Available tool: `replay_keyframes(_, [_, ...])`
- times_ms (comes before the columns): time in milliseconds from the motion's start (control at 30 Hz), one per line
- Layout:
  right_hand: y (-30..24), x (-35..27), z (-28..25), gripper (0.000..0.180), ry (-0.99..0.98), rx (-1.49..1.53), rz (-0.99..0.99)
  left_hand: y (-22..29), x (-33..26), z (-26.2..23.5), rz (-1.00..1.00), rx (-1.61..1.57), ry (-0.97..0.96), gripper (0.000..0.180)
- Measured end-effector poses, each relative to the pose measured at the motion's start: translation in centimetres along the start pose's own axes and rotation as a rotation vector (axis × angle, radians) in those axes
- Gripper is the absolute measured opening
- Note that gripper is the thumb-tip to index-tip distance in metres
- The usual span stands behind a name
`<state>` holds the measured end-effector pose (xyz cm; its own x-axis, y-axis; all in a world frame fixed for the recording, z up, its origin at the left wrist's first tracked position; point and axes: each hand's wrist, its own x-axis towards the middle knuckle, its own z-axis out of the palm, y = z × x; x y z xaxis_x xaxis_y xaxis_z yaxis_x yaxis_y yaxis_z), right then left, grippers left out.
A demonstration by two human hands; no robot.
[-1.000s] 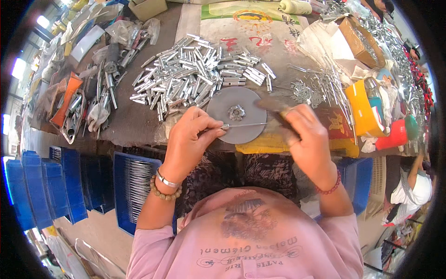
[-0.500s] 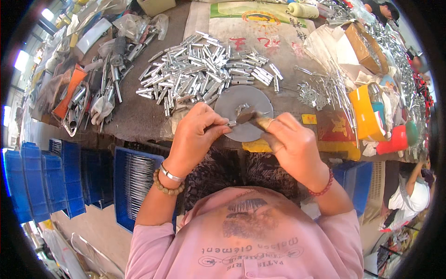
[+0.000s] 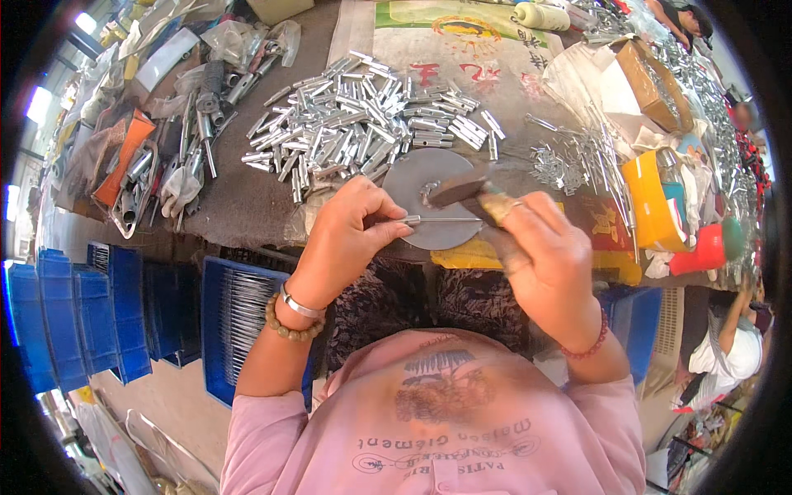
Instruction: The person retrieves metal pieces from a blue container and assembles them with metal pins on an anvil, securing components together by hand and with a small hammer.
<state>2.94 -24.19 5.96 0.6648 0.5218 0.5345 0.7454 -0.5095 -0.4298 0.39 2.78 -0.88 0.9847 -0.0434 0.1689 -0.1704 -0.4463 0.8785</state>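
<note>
My left hand (image 3: 353,221) pinches a short silver metal tube (image 3: 409,220) at the near left edge of a round grey metal plate (image 3: 408,176). A thin metal rod (image 3: 450,220) sticks out of the tube to the right, level over the plate. In my right hand (image 3: 546,252) is a hammer (image 3: 459,188), its dark head blurred and raised over the plate's right side, apart from the rod. A small metal piece (image 3: 428,191) shows at the plate's middle, partly behind the hammer head. Just beyond the plate lies a heap of silver tubes (image 3: 346,132).
Small metal parts (image 3: 554,169) and long thin rods (image 3: 609,165) lie to the right, near a yellow container (image 3: 648,198) and a red cup (image 3: 700,247). Tools and an orange-handled piece (image 3: 124,161) crowd the left. A blue crate (image 3: 213,330) of rods stands below the table edge.
My right hand has moved right and slightly nearer me, lifting the hammer head away from the tube's end. The thin rod now shows plainly. My left hand stays almost in place.
</note>
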Motion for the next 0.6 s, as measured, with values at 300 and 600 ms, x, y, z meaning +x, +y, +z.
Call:
replay_keyframes(300, [3.3, -0.1, 2.2, 0.043, -0.164, -0.118, 0.111, 0.2, -0.3, 0.3, 0.064, 0.004, 0.001, 0.02])
replay_keyframes(600, [0.2, -2.9, 3.7, 0.019, -0.122, -0.112, 0.144, 0.0, -1.5, 1.1, 0.118, 0.087, 0.113, 0.023])
